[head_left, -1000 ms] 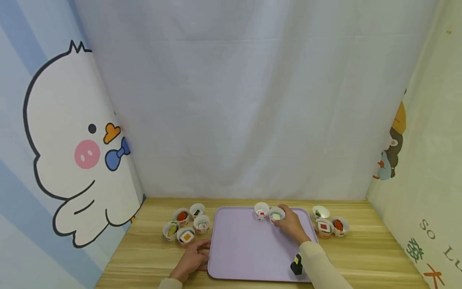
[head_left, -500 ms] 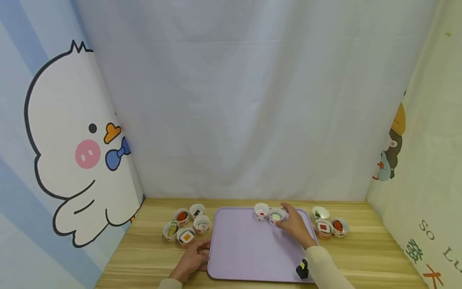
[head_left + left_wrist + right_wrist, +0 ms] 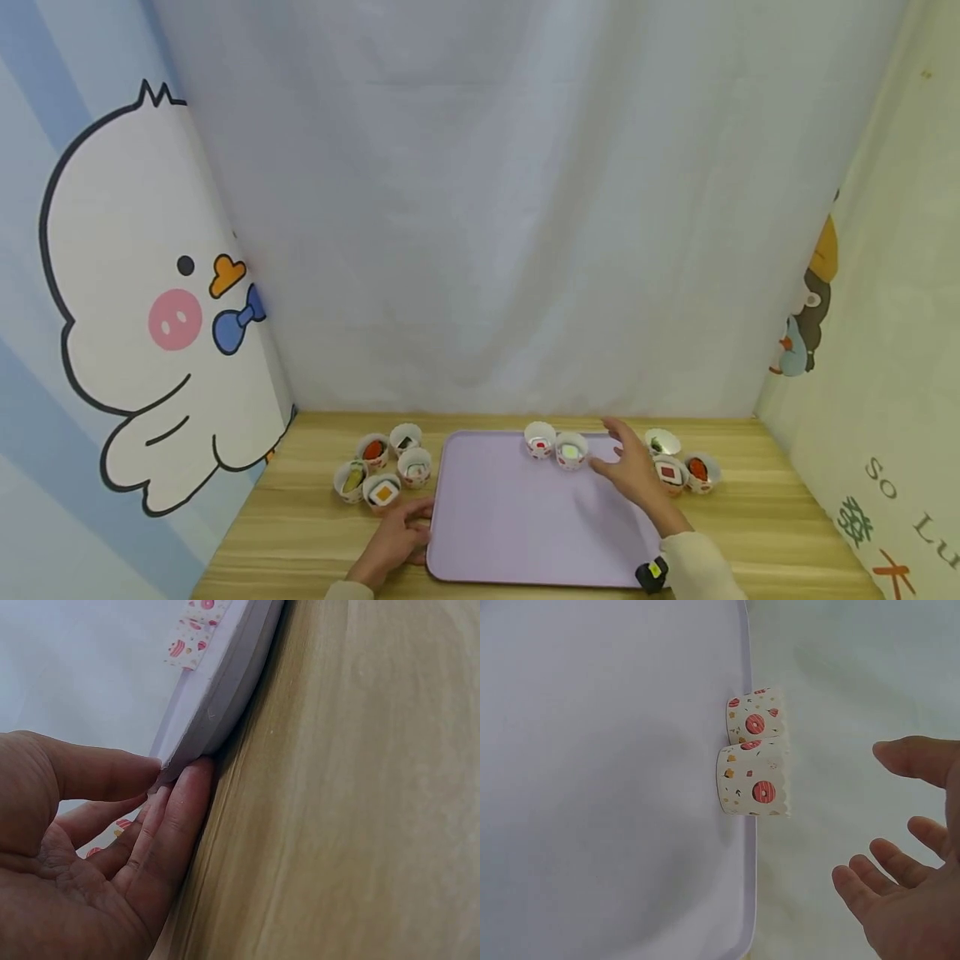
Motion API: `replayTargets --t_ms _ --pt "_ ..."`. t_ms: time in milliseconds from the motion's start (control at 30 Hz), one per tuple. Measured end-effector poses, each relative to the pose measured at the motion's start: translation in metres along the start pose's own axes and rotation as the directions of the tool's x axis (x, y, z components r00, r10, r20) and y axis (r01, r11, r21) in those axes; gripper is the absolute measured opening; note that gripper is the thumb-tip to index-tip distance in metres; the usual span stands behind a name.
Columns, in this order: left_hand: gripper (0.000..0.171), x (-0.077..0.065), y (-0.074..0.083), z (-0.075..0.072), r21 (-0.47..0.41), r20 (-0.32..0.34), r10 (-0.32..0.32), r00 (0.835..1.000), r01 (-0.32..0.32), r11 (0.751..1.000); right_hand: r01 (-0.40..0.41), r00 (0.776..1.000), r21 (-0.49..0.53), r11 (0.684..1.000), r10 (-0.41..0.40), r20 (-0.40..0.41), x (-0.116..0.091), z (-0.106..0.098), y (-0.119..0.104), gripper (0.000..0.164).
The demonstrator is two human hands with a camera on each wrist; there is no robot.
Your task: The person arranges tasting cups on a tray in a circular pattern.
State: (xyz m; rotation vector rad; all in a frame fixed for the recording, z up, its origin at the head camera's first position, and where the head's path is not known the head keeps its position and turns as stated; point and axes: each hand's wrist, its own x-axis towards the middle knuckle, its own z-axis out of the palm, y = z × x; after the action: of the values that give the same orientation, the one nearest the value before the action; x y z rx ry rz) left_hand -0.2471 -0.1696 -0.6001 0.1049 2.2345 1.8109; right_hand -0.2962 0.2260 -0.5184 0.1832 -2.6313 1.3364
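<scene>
Since the earlier frame, the person's right hand (image 3: pixel 634 473) has drawn back to the right, away from a small white paper cup with a scalloped rim, pink doughnut print and pale yellow-green contents (image 3: pixel 572 451). That hand is now wide, thumb and fingers spread and holding nothing, above the right part of a rectangular lilac tray with rounded corners and a raised rim (image 3: pixel 525 517). The released cup stands upright near the tray's far edge, just beside a matching white printed paper cup with a red centre in its contents (image 3: pixel 540 439). At the tray's left side, the left hand (image 3: pixel 397 537) is narrow, pinching the rim between thumb and fingers, as the left wrist view shows. Beneath the tray is a light wood-grain desk (image 3: pixel 277 517). Five similar printed cups with coloured fillings (image 3: pixel 415 473) stand clustered left of the tray, one holding a white square with an orange middle. Three more printed cups (image 3: pixel 702 473) are grouped to its right. Behind hangs a plain white cloth curtain (image 3: pixel 487 208); at left, a blue-striped panel shows a large white cartoon bird (image 3: pixel 142 250).
</scene>
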Motion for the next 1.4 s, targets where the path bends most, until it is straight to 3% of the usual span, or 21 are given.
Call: replayTargets --t_ms 367,600,767,1000,1400 --pt "0.061 -0.006 0.006 0.001 -0.021 0.003 0.011 1.0 -0.011 1.0 0.101 0.992 0.015 0.995 -0.099 -0.081 -0.019 -0.033 -0.007 0.068" --pt "0.062 -0.007 0.006 0.002 -0.036 0.025 0.014 1.0 -0.013 0.999 0.161 0.981 -0.055 0.985 -0.166 -0.103 -0.029 -0.061 -0.008 0.066" --pt "0.062 -0.007 0.005 0.001 -0.035 0.021 0.01 1.0 -0.009 0.999 0.15 0.983 -0.098 0.984 -0.16 -0.095 -0.034 -0.079 0.0 0.065" --pt "0.062 -0.006 0.007 -0.001 -0.032 0.018 0.01 1.0 -0.01 0.999 0.067 0.993 -0.145 0.987 -0.08 -0.084 -0.041 -0.098 0.011 0.067" --pt "0.06 -0.006 0.009 0.0 -0.032 0.008 -0.004 1.0 0.004 0.999 0.033 0.993 -0.173 0.984 -0.051 -0.102 -0.051 -0.121 0.034 0.068"
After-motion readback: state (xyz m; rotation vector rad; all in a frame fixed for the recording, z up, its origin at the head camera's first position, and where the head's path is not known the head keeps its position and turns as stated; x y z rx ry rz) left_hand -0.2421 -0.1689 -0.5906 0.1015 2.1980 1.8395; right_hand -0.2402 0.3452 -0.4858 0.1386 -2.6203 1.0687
